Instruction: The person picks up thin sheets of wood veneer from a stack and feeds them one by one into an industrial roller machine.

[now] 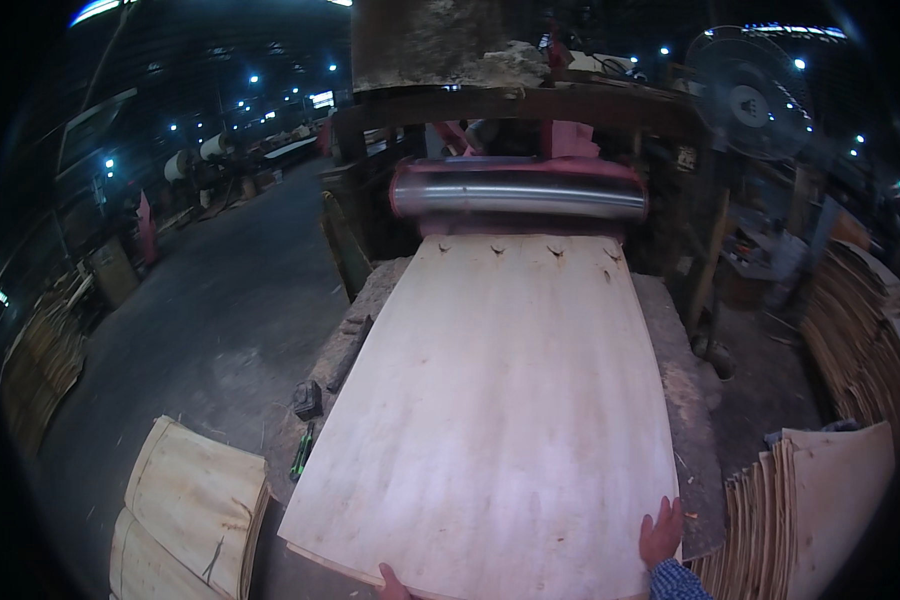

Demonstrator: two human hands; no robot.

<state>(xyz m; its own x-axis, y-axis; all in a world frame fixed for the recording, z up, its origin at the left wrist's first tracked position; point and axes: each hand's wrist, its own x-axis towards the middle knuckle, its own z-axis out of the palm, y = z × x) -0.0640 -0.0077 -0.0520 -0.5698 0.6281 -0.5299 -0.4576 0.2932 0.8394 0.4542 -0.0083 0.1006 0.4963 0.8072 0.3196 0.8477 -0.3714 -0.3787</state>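
A wide, pale wood veneer sheet (490, 400) lies lengthwise before me, its far end below a shiny metal roller (520, 195). A second layer shows under its near left edge. Small dark knots mark the far end. At the near edge, my left hand (391, 584) has a digit over the veneer and the rest below the rim; it seems closed on that edge, though most of it is cut off by the frame. My right hand (660, 537) lies on the near right edge, fingers stretched out flat, below a blue checked sleeve (678, 580).
The sheet rests on a worn machine bed (675, 390). On its left ledge are a green-handled tool (302, 452) and a small dark block (307, 400). Veneer stacks stand at the left (195, 490) and right (840, 490). A large fan (750, 105) is behind, at right.
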